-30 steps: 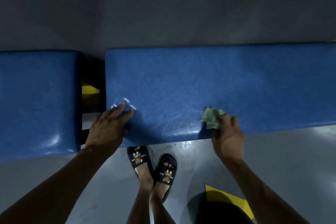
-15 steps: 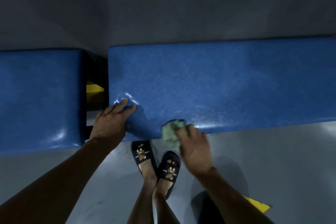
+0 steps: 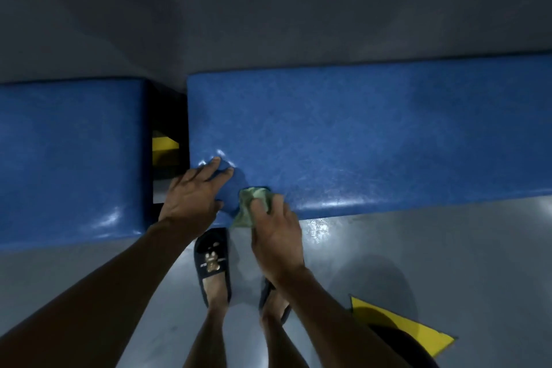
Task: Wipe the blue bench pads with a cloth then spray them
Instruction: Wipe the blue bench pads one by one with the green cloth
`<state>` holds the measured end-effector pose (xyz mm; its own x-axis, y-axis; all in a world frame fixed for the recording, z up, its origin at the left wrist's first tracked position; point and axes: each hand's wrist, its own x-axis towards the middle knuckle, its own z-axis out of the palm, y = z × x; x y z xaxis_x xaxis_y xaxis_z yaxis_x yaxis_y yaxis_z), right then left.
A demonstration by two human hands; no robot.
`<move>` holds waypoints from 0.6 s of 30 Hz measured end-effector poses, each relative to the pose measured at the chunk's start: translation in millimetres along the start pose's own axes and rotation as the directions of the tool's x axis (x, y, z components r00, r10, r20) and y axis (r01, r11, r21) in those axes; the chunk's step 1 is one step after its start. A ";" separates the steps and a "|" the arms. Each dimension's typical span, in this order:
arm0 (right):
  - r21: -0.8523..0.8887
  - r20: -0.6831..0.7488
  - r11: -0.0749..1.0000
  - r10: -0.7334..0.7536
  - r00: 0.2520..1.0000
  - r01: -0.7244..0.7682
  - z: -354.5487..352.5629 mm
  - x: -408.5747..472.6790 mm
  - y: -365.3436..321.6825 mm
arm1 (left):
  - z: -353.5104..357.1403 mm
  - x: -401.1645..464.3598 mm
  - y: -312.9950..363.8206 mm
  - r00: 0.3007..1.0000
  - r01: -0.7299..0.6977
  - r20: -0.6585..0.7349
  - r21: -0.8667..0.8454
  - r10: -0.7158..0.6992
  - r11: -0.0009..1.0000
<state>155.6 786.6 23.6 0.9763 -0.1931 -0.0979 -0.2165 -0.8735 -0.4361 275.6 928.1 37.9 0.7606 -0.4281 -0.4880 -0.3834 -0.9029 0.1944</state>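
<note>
A long blue bench pad runs across the middle and right of the view. A second blue pad lies to its left across a dark gap. My left hand presses flat on the long pad's near left corner, fingers spread, denting the vinyl. My right hand grips a crumpled green cloth against the pad's front edge, right beside my left hand. No spray bottle is in view.
A yellow frame part shows in the gap between the pads. My feet in dark slippers stand on the grey floor close to the bench. A yellow floor marking lies at the lower right.
My right hand has swept the cloth leftward along the pad's front edge, ending beside my left hand. My left hand stays pressed on the corner.
</note>
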 end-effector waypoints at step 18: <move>0.147 -0.030 0.951 0.278 0.960 -0.271 31.1 17.7 -52.9 | 3.7 -8.7 -88.1 0.978 -0.161 -0.186 -0.360 0.099 0.919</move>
<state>184.4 843.3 17.2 0.8772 -0.4415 -0.1888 -0.4707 -0.7130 -0.5198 300.9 1011.6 21.9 0.8031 -0.5150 -0.2997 -0.2864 -0.7747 0.5637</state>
